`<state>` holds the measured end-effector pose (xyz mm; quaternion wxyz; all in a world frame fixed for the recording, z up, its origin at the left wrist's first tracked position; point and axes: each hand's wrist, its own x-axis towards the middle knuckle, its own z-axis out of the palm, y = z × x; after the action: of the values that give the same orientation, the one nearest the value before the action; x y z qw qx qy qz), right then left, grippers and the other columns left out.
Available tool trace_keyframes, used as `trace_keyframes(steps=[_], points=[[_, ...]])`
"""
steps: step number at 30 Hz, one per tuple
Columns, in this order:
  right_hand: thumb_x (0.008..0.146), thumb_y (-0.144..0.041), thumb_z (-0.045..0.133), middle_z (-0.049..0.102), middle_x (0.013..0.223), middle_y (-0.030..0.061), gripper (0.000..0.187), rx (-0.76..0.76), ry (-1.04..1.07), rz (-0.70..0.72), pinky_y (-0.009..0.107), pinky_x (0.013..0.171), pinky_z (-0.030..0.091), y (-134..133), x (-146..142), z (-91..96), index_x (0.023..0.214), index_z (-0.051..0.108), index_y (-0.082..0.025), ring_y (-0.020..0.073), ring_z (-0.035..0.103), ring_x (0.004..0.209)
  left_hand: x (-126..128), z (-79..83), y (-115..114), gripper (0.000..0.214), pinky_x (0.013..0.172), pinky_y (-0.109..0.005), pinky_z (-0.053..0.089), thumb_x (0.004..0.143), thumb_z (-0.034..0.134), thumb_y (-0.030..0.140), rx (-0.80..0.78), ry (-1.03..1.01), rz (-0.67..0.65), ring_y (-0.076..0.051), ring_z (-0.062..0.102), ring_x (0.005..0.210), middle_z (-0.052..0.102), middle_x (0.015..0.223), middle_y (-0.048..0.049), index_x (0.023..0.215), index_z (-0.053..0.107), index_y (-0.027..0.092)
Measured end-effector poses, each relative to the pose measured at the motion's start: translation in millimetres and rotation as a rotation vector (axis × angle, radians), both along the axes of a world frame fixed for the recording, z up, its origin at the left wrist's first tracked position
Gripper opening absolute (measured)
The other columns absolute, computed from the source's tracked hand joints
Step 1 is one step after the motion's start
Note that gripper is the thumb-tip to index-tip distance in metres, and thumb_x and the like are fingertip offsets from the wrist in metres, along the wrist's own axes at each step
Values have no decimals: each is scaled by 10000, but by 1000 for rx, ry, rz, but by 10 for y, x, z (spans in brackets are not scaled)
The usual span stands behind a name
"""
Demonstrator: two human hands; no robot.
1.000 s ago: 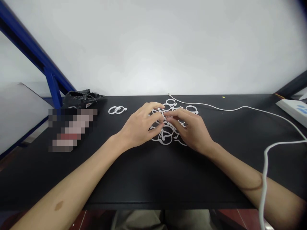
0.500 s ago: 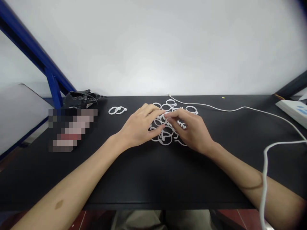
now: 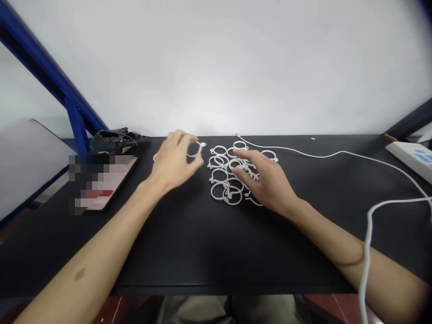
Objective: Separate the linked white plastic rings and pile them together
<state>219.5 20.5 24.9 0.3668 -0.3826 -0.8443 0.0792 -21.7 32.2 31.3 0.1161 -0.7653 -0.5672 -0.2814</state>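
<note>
Nearest, below the counter's edge, sit pale trousers (image 3: 192, 310) above a floor (image 3: 324, 306) of red tiles. The counter (image 3: 189, 252) is black and smooth, with a broad bare stretch at the near side. A thick white cable (image 3: 369, 234) rises over the right forearm (image 3: 337, 245) and bends off to the right. On the left lies a flat panel (image 3: 106, 200) with a red strip, mostly blurred out.

Farther in, at the middle, a pile of white rings (image 3: 219, 175) lies overlapping. The right hand (image 3: 268, 182) is over its right side, grip spread — thumb and forefinger apart. To the left, the left hand (image 3: 172, 159) pinches a white ring (image 3: 193, 155) between thumb and fingers; another ring (image 3: 155, 157) peeks out behind it.

Toward the far edge are a white box (image 3: 410, 155) on the right, a thin white cord (image 3: 324, 155) and, left, a crumpled black bag (image 3: 110, 141) beside a blue metal frame (image 3: 77, 123). Beyond — a plain white wall (image 3: 216, 67).
</note>
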Motion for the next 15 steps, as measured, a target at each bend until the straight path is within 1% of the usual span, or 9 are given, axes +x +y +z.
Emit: trace_keyframes(steps=[2,4,6,8,10,11,13,15], points=[[924,-292,570,671,1152,85,306,-1,-43,-11,430,882,517,9,12,-5,1221,570,-220,252,618,1073,-211,-55,96,334,888,-500,464,828,524,336,-27,34,180,-339,541,1057,594,1102,-147,1112,584,170],[921,-278,569,668,1103,82,269,9,-69,-4,432,876,506,13,16,-13,1182,585,-217,250,606,1038,-401,-119,165,359,859,-529,465,806,539,361,-88,66,293,-371,541,1050,615,1078,-167,1103,602,170],[918,-264,570,658,1085,85,236,16,-89,8,432,884,490,12,15,-18,1146,600,-213,250,582,1030,-520,-166,199,404,845,-559,462,792,547,373,-168,97,358,-400,534,1062,623,1107,-197,1126,612,155],[919,-257,566,653,1076,90,207,18,-103,15,428,885,478,11,14,-20,1114,613,-206,250,563,1019,-545,-177,204,435,857,-586,449,795,538,354,-196,120,380,-424,515,1096,614,1163,-215,1167,609,138],[923,-258,559,651,1050,91,192,20,-111,12,418,872,474,11,15,-19,1094,623,-199,246,553,988,-483,-148,186,431,883,-589,437,810,513,308,-166,124,344,-422,496,1124,607,1199,-203,1194,604,135],[925,-260,555,651,1036,90,189,25,-112,9,414,865,472,12,15,-17,1087,626,-195,243,549,972,-428,-125,170,420,901,-573,436,817,497,278,-147,118,293,-404,491,1130,608,1205,-184,1199,603,139],[926,-263,552,648,1016,88,185,34,-111,3,407,859,467,13,13,-16,1076,632,-190,239,541,953,-296,-77,127,399,948,-512,434,825,472,221,-138,98,129,-342,485,1130,619,1194,-133,1196,603,152],[927,-265,552,646,1009,87,185,38,-113,-3,402,858,463,12,8,-17,1073,636,-187,237,535,947,-165,-51,78,365,984,-442,430,841,467,196,-169,82,-54,-283,477,1124,629,1168,-86,1176,609,164]])
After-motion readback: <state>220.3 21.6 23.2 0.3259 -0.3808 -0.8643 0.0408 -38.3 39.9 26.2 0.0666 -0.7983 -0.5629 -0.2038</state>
